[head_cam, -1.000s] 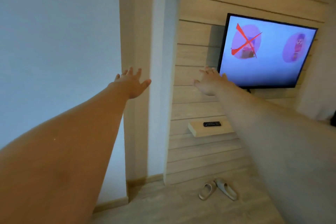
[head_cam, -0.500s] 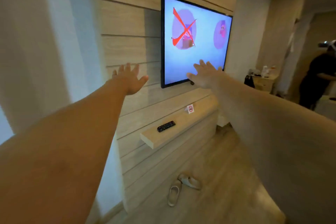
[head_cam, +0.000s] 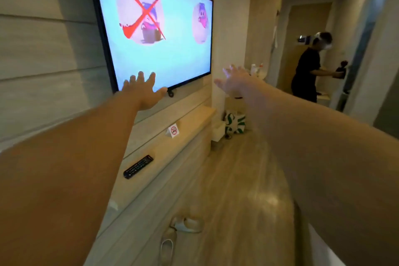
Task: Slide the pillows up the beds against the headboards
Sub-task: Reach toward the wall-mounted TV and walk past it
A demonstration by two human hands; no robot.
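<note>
No pillow, bed or headboard shows in the head view. Both my arms stretch straight out in front of me. My left hand [head_cam: 143,90] hovers open, fingers spread, in front of the lower edge of a wall-mounted television [head_cam: 155,28]. My right hand [head_cam: 234,82] is also open and empty, palm forward, just right of the screen. Neither hand touches anything.
A wooden shelf [head_cam: 172,147] under the television carries a black remote [head_cam: 138,166] and a small no-smoking sign [head_cam: 173,130]. A pair of slippers [head_cam: 179,231] lies on the wood floor. A green-and-white bag [head_cam: 235,123] sits by the wall. A person in black [head_cam: 306,71] stands at the back right.
My view has swung to the right along the wall: the television now fills the upper left, and the hallway with the person has come into view. Both hands stay outstretched and open.
</note>
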